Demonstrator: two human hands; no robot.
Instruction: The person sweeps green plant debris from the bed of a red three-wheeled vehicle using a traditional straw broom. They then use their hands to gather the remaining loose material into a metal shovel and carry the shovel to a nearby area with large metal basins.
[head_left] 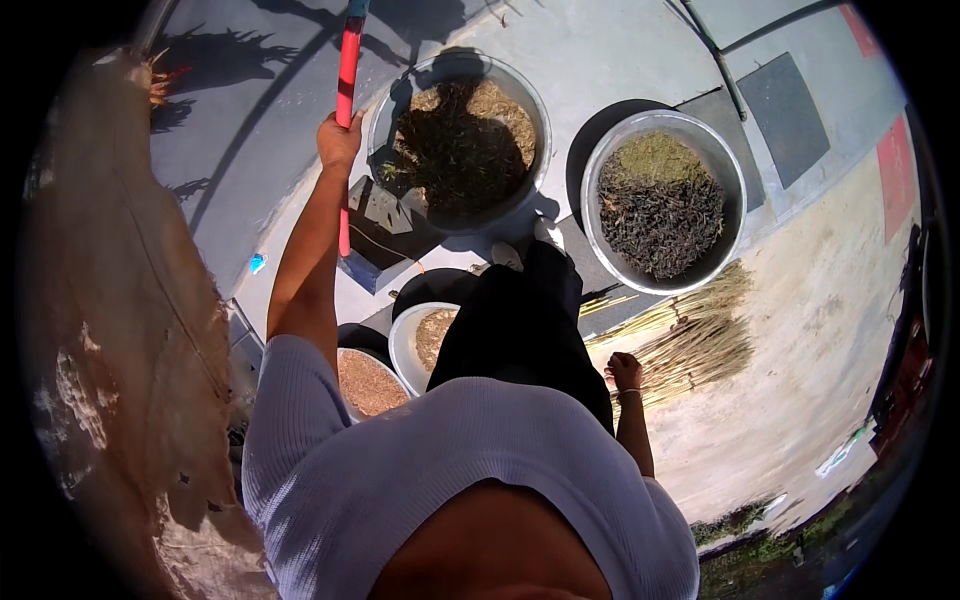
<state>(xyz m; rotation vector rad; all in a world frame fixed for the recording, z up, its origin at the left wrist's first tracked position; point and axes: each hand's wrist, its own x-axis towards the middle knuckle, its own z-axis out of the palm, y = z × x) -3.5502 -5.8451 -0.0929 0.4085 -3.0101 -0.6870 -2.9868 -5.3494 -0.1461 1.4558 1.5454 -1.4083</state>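
Note:
My left hand (pixel 338 142) is wrapped round a red pole (pixel 348 75), held out ahead on the left. The pole has a blue part at the top edge of the view, and its lower end reaches down past my forearm. My right hand (pixel 626 372) hangs low on the right with its fingers curled; a small pale patch shows at them, too small to make out. Below and beyond that hand, a bundle of dry straw-coloured stalks (pixel 700 345) lies on the ground. A large metal basin (pixel 545 140) of dry plant matter stands ahead of my feet, partly in my shadow.
At the right stands another metal basin (pixel 738 180) with dark dried pieces and greenish bits. Two smaller bowls, one with reddish-brown grains (pixel 368 385) and one with tan matter (pixel 432 335), stand left of my legs. A dark box (pixel 385 245) sits by the large basin. A rough brown sheet (pixel 130 300) spans the left.

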